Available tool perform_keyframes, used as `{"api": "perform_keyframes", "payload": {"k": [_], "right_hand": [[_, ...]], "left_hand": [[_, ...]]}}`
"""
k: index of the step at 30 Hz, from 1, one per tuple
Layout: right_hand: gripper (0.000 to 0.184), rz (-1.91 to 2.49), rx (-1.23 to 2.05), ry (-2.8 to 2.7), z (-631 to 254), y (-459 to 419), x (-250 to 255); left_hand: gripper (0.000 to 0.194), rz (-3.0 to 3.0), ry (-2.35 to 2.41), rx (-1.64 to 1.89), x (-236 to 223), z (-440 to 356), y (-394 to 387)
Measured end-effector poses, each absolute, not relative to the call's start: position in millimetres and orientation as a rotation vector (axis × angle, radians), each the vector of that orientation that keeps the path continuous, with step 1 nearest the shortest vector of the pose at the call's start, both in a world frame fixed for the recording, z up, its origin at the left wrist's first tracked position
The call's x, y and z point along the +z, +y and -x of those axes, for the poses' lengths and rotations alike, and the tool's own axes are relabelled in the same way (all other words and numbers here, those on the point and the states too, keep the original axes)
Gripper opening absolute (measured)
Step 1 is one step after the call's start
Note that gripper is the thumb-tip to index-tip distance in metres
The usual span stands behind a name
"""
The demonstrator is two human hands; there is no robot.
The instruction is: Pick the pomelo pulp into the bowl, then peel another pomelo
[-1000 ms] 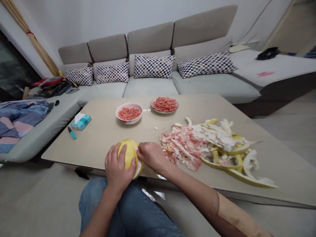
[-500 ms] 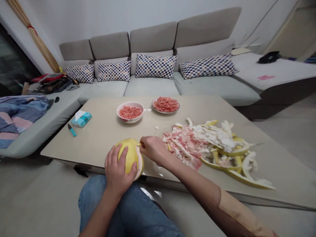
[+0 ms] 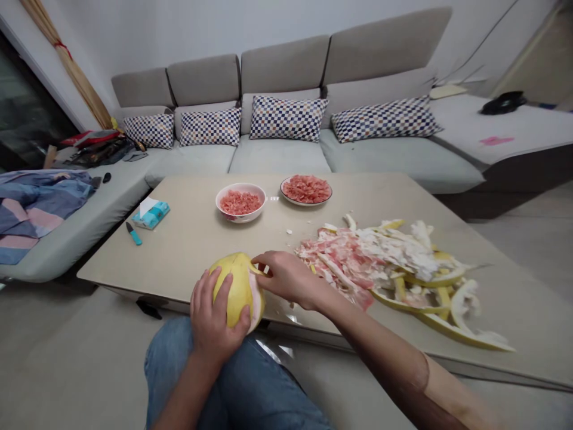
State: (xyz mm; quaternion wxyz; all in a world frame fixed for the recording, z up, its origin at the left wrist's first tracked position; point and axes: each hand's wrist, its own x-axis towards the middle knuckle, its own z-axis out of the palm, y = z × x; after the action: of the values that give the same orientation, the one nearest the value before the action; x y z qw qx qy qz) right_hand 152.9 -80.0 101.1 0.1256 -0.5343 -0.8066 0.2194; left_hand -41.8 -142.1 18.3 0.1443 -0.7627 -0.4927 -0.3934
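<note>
Over at the far left of the frame, patterned bedding (image 3: 40,203) lies bunched on the sofa (image 3: 277,156). Next, toward the left end of the desk (image 3: 179,257), there's a small teal-handled knife (image 3: 133,233), just beside a blue tissue packet (image 3: 154,215) with a tissue poking up.

At lower centre, the left hand (image 3: 217,322) is spread over the near-left side of a big yellow fruit (image 3: 237,286), fingers on top, thumb across the front. The fruit sits by the desk's near edge, above the person's knees; whether desk or lap bears it, I can't tell. It looks nearly round, with no clear long axis; its bared pale strip runs down the right side. The fruit lies to the left of the right hand (image 3: 286,278), whose thumb and forefinger come around the rind at that strip's top; whether they pinch it tight, I can't make out. Both hands touch it, the left covering more.

Beyond stand a bowl (image 3: 242,218) and, right of it, a plate (image 3: 308,203), both heaped with pink flesh. Peelings (image 3: 425,275) sprawl at right. I can read no lettering or brand, even on the packet.
</note>
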Motion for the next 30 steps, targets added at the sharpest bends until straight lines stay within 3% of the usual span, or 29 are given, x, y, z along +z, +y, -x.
{"api": "perform_keyframes", "payload": {"k": [4,10,15,24,30], "right_hand": [[0.029,1.556,0.648,-2.34,-150.9,-81.1,99.3],[0.017,1.596,0.309,-2.413,-141.5,-77.1,90.4],[0.02,1.649,0.23,-2.466,-139.0,-73.1,90.6],[0.021,1.674,0.188,-2.234,-136.1,-75.3,76.3],[0.023,1.521,0.433,-2.269,-147.9,-65.4,79.4]], "left_hand": [[0.055,2.199,-1.444,-1.129,18.8,42.5,-141.0],[0.057,2.203,-1.425,-1.11,20.8,37.9,-141.9],[0.055,2.203,-1.406,-1.121,22.2,37.3,-142.6],[0.054,2.211,-1.44,-1.105,19.9,42.6,-141.8],[0.054,2.194,-1.436,-1.106,21.3,38.8,-141.5]]}}
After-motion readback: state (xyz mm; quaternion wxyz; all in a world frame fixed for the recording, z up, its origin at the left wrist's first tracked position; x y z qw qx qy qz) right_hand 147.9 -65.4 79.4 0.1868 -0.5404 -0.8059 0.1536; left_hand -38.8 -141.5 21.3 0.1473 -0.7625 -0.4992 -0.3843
